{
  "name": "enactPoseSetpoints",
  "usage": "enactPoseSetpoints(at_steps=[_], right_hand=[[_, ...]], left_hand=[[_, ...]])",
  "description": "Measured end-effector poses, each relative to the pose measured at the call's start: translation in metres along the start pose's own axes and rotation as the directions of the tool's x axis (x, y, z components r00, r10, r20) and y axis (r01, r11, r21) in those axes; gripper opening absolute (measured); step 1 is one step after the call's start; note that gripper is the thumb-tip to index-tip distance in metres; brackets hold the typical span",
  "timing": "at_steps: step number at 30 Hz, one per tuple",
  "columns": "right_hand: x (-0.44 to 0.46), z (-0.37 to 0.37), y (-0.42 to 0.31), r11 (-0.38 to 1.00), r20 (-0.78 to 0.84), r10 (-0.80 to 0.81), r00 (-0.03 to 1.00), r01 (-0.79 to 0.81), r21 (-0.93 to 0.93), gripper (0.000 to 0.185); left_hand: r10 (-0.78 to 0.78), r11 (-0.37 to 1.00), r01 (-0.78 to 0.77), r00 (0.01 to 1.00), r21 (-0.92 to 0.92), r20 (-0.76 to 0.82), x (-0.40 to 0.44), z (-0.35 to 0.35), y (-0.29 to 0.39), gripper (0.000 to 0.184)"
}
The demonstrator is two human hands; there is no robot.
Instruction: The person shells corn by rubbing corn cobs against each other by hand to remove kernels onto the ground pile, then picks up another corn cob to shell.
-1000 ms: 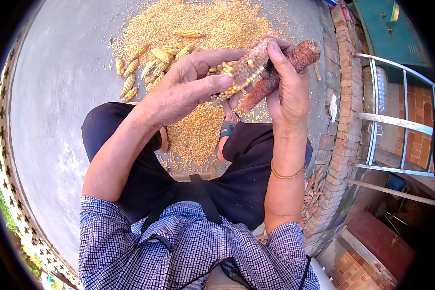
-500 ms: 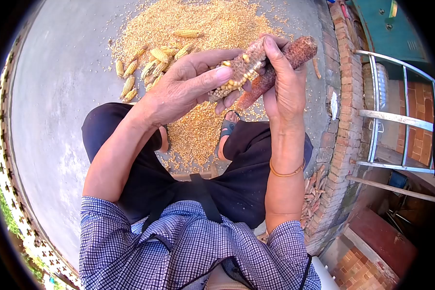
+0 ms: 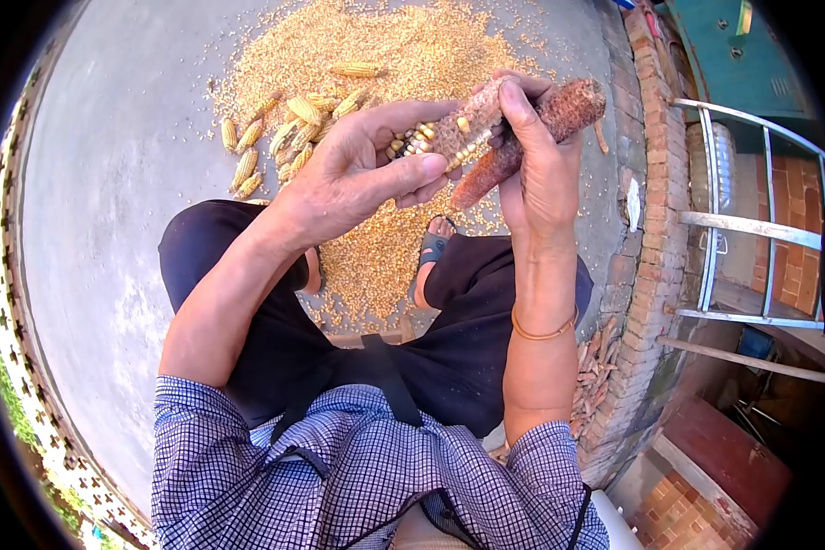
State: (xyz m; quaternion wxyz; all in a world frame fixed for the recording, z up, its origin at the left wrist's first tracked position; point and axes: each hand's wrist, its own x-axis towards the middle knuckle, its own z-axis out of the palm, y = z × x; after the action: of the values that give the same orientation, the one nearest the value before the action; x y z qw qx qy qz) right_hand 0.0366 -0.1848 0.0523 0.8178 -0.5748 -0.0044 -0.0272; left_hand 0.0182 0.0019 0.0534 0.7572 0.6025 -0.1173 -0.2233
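A partly stripped corn cob (image 3: 458,137) with some pale kernels left on it lies between my two hands. My left hand (image 3: 362,160) is closed round its left end, thumb along the near side. In my right hand (image 3: 536,137) are the cob's other end and a bare reddish corncob (image 3: 568,105), which crosses it at a slant. The right thumb presses on top, and part of both cobs is hidden by the fingers. Below the hands, loose kernels (image 3: 367,266) cover the ground between the feet.
A wide heap of kernels (image 3: 412,37) spreads ahead, with several unshelled corn ears (image 3: 302,110) at its left edge. To the right run a low brick edge (image 3: 655,183) and a metal rail (image 3: 752,218). Bare cobs (image 3: 596,367) lie piled beside the right knee.
The partly stripped cob has turned in my hands, showing a different side with kernels near my left fingers. My left hand has shifted slightly, and the bare corncob stays in my right hand.
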Motion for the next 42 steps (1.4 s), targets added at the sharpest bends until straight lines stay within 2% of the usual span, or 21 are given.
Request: enactPoseSetpoints(at_steps=[2,8,11,17,20,23,26,29,32,35,38,41,42], right_hand=[[0.001,-0.001,0.001,1.000,0.003,0.012,1.000,-0.012,0.011,0.021],[0.001,0.002,0.000,0.998,0.004,-0.018,1.000,0.017,0.068,0.025],[0.001,0.002,0.000,0.998,0.021,-0.020,1.000,0.018,0.068,0.026],[-0.002,0.003,-0.003,0.999,0.033,-0.020,0.999,0.019,0.046,0.025],[-0.001,0.001,-0.002,0.998,0.026,-0.024,0.999,0.023,0.055,0.025],[-0.001,0.000,-0.001,0.997,0.026,-0.031,0.999,0.029,0.069,0.025],[-0.001,-0.001,0.000,0.997,0.031,-0.035,0.999,0.032,0.076,0.024],[-0.001,-0.001,-0.001,0.996,0.032,-0.031,0.999,0.029,0.080,0.023],[-0.002,0.000,-0.002,0.997,0.043,-0.030,0.999,0.026,0.071,0.023],[-0.003,-0.001,-0.003,0.996,0.055,-0.020,0.998,0.016,0.087,0.023],[-0.002,-0.001,-0.003,0.995,0.052,-0.018,0.998,0.013,0.095,0.023],[-0.002,-0.001,-0.003,0.996,0.042,-0.023,0.999,0.019,0.084,0.022],[-0.002,-0.001,-0.003,0.997,0.039,-0.025,0.999,0.021,0.080,0.022]], left_hand=[[-0.033,0.999,0.033,0.999,0.005,-0.007,0.000,0.001,0.002,0.057],[0.203,0.961,-0.188,0.977,0.201,-0.059,0.002,0.003,-0.005,0.054],[0.236,0.943,-0.207,0.968,0.262,-0.086,0.003,0.001,-0.006,0.050],[0.192,0.956,-0.159,0.974,0.245,-0.117,0.002,0.001,-0.001,0.051],[0.291,0.902,-0.256,0.955,0.347,-0.052,0.004,-0.005,-0.008,0.050],[-0.005,0.997,0.010,0.998,0.073,-0.068,0.001,-0.001,0.005,0.047],[0.017,1.000,-0.019,0.997,-0.017,-0.078,0.001,0.003,0.000,0.044],[0.048,0.998,-0.044,0.994,0.038,-0.095,0.002,0.002,-0.004,0.044],[0.199,0.966,-0.178,0.975,0.185,-0.098,0.004,0.001,-0.011,0.044],[0.211,0.955,-0.180,0.970,0.235,-0.116,0.005,0.001,-0.009,0.048],[0.121,0.985,-0.105,0.986,0.140,-0.118,0.002,0.005,-0.002,0.044],[0.027,0.994,-0.039,0.993,-0.106,-0.115,0.003,0.005,0.002,0.040],[0.050,0.996,-0.060,0.991,-0.073,-0.125,0.004,0.006,0.000,0.039]])
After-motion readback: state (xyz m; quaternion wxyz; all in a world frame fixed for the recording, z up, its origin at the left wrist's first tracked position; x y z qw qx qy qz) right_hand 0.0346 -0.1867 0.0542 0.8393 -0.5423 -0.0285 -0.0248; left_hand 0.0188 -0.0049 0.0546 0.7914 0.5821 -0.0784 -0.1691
